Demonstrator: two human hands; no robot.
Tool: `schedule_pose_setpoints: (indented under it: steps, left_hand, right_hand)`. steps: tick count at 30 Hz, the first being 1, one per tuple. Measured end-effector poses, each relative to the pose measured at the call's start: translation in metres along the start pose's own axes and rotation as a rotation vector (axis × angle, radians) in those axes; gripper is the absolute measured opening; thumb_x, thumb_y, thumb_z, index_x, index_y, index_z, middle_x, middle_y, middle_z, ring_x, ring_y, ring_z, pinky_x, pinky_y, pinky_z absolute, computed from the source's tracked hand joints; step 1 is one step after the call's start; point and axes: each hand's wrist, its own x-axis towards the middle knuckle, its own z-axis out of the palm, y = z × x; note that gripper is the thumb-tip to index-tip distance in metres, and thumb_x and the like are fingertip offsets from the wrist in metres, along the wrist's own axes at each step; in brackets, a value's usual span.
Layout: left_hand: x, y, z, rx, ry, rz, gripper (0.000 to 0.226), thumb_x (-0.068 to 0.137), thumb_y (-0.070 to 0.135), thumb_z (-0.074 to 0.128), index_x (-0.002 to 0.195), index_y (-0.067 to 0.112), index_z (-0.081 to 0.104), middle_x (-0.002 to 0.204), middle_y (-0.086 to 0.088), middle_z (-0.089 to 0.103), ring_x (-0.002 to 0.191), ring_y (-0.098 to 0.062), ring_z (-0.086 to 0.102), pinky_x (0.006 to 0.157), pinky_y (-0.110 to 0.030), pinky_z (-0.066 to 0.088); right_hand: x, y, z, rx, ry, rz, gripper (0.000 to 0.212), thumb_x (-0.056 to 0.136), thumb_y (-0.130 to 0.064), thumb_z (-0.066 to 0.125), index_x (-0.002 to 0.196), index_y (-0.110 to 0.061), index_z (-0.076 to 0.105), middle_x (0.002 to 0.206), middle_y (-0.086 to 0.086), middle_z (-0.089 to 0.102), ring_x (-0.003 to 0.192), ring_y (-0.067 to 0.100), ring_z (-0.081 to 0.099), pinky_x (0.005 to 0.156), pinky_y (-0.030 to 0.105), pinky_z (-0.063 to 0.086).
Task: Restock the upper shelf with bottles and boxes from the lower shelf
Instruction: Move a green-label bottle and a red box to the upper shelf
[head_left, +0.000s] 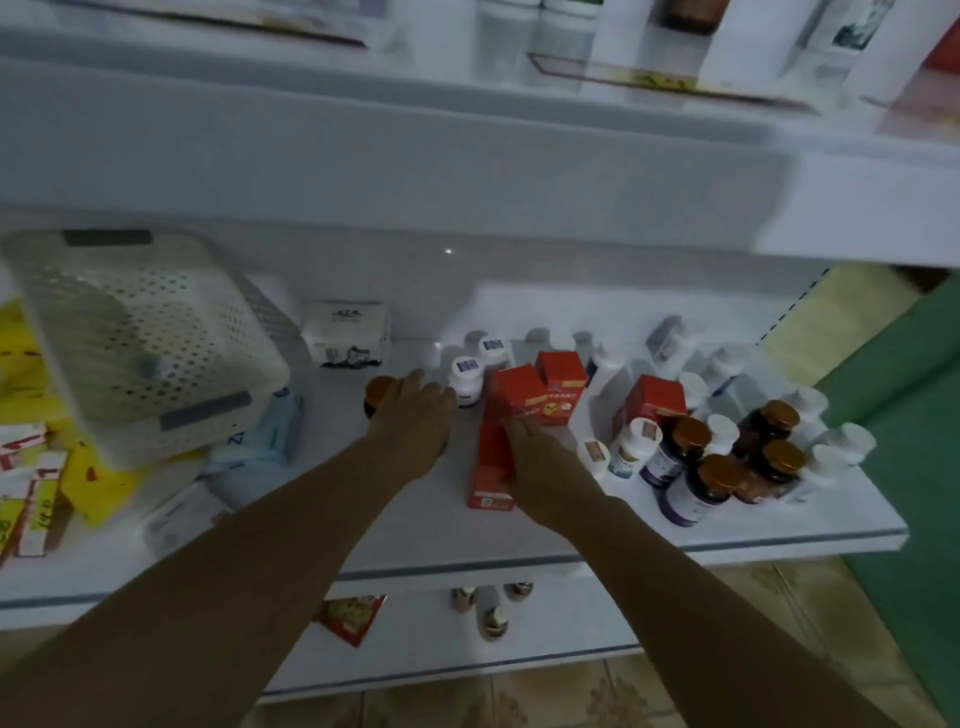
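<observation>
The white shelf (727, 525) that both arms reach over carries most of the stock. At its left an upturned perforated basket (140, 338) rests tilted on yellow packets and blue soft packs; a white tissue pack (348, 335) sits behind, near the back wall. In the middle stand red boxes (561, 379), and one long red box (491, 467) stands at the front. To the right is a cluster of dark bottles with amber caps (691, 452) mixed with white-capped bottles (634, 447), all crowded together.

The shelf above (467, 88) is blurred; only pale bottles and white boxes can be made out there, cut off by the frame's top edge. White bottles at the back of the middle shelf are smeared too.

The left hand (415, 421) lies palm down over a brown-capped jar (382, 395), which it mostly hides; I cannot tell whether the fingers clasp it. The right hand (540, 467) is wrapped against the long red box's side, fingers (519, 428) pressed to its upper part.
</observation>
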Motion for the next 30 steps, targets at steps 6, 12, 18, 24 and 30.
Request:
schedule_pose_setpoints:
  steps: [6, 12, 18, 24, 30]
  left_hand:
    - [-0.003, 0.018, 0.013, -0.119, 0.07, -0.039, 0.031, 0.085, 0.001, 0.056, 0.116, 0.003, 0.052, 0.123, -0.015, 0.046, 0.114, -0.028, 0.046, 0.094, -0.031, 0.042]
    - [-0.036, 0.014, -0.01, -0.679, 0.111, -0.157, 0.037, 0.076, 0.015, 0.071, 0.108, 0.003, 0.057, 0.11, -0.012, 0.053, 0.097, -0.023, 0.052, 0.074, -0.024, 0.037]
    - [-0.09, 0.012, -0.062, -1.055, 0.101, -0.176, 0.024, 0.066, 0.023, 0.084, 0.073, 0.017, 0.061, 0.072, 0.007, 0.047, 0.075, -0.009, 0.05, 0.055, -0.006, 0.032]
    - [-0.162, 0.028, -0.128, -1.654, 0.129, -0.142, 0.007, 0.079, 0.017, 0.073, 0.08, 0.022, 0.067, 0.091, 0.0, 0.068, 0.088, -0.016, 0.063, 0.078, -0.028, 0.053]
    - [-0.208, 0.059, -0.18, -1.955, 0.146, 0.003, 0.026, 0.078, 0.034, 0.066, 0.091, 0.012, 0.065, 0.089, -0.007, 0.072, 0.077, -0.022, 0.069, 0.067, -0.033, 0.055]
  right_hand:
    - [-0.009, 0.008, -0.008, 0.107, 0.055, 0.017, 0.056, 0.081, -0.014, 0.066, 0.132, -0.014, 0.044, 0.132, 0.007, 0.048, 0.12, 0.024, 0.048, 0.099, 0.032, 0.04]
    - [-0.05, 0.008, -0.047, 0.629, 0.11, 0.111, 0.062, 0.07, -0.013, 0.08, 0.124, -0.021, 0.05, 0.114, -0.002, 0.06, 0.102, 0.015, 0.058, 0.084, 0.025, 0.052]
    - [-0.102, 0.009, -0.091, 1.195, 0.038, 0.108, 0.048, 0.07, -0.006, 0.079, 0.115, -0.01, 0.065, 0.11, 0.008, 0.071, 0.107, 0.024, 0.066, 0.099, 0.038, 0.048]
    - [-0.167, -0.01, -0.129, 1.632, -0.008, -0.042, 0.057, 0.069, -0.026, 0.079, 0.12, -0.006, 0.063, 0.108, 0.016, 0.067, 0.101, 0.029, 0.062, 0.092, 0.043, 0.05]
    - [-0.219, -0.034, -0.162, 1.743, -0.049, -0.101, 0.049, 0.084, -0.046, 0.047, 0.109, -0.012, 0.072, 0.118, 0.018, 0.067, 0.106, 0.032, 0.066, 0.093, 0.05, 0.051]
